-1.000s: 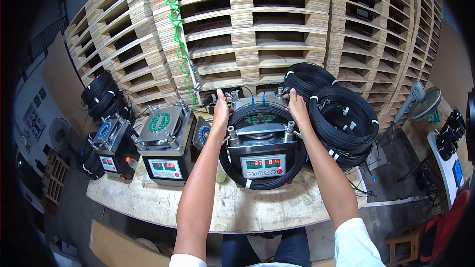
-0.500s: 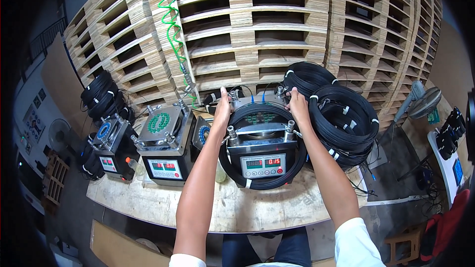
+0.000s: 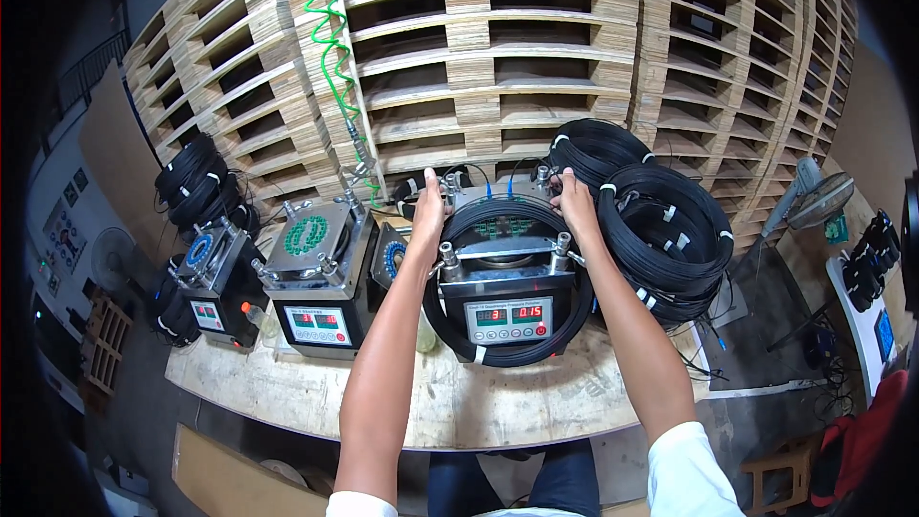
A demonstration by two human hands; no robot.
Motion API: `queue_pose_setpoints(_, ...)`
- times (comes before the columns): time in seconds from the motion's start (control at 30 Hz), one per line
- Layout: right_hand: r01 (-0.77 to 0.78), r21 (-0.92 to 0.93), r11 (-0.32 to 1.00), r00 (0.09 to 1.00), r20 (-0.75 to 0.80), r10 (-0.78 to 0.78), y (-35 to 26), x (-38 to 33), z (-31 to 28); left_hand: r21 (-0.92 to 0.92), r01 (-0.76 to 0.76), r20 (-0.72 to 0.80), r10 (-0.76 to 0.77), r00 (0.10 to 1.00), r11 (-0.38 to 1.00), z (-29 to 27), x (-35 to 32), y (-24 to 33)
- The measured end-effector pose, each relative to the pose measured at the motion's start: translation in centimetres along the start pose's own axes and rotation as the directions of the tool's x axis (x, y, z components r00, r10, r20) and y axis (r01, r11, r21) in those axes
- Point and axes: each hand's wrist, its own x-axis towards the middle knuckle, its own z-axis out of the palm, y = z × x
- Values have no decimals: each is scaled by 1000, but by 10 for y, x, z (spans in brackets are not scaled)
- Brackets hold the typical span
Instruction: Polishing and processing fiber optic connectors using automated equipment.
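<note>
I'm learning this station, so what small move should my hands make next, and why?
Perhaps give the two rear posts a small, even turn: the left hand is at one, the right hand at the other, and two blue connectors show at the metal plate between them.

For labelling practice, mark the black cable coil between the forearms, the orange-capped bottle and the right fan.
Black cable coil point(image 3: 522, 356): head view, lower strands.
Orange-capped bottle point(image 3: 264, 323): head view, body.
Right fan point(image 3: 824, 200): head view, cage.

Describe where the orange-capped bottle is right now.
In the head view, the orange-capped bottle is left of the person's left hand, between the leftmost machine and the neighbouring machine with a green ring on top.
</note>
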Motion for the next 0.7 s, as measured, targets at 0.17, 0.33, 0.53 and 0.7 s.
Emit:
queue_pose_setpoints(0.17,11,2,1000,1000,-12,-11,7,6,-6,69,-10,25,8,1000,998,8,-1,4)
queue_pose_setpoints(0.33,-16,-81,997,1000,-18,15,-5,-4,-5,106,-24,6,23,1000,994,5,-10,8)
queue_pose_setpoints(0.53,26,-33,999,999,19,-26,8,5,-5,50,-35,-39,37,999,998,8,-7,5)
queue_pose_setpoints(0.7,31,-39,999,999,9,-31,11,10,-3,32,-7,-41,8,999,999,7,-2,3)
